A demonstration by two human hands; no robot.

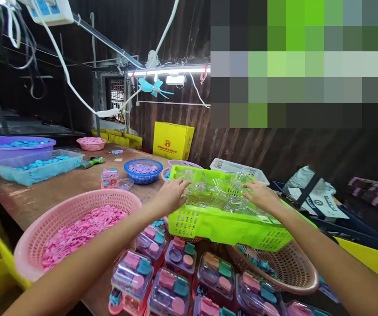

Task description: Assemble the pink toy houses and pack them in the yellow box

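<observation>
A bright green plastic basket (215,224) holds several clear plastic pieces (213,193), whose exact shape is hard to make out. My left hand (173,193) is at the basket's left side, its fingers apart and reaching over the rim. On the other side, my right hand (261,195) has its fingers spread among the clear pieces at the right. No piece is plainly gripped by either hand. Below the basket stand several small toy cases (169,292) with clear lids and pink, teal and purple parts inside.
A pink basket (77,202) of pink pieces lies left, near a blue basket (143,172) of lilac pieces and a clear teal tray (37,169). Partly under the green basket sits a brownish-pink basket (294,272). A white cable (66,74) hangs overhead.
</observation>
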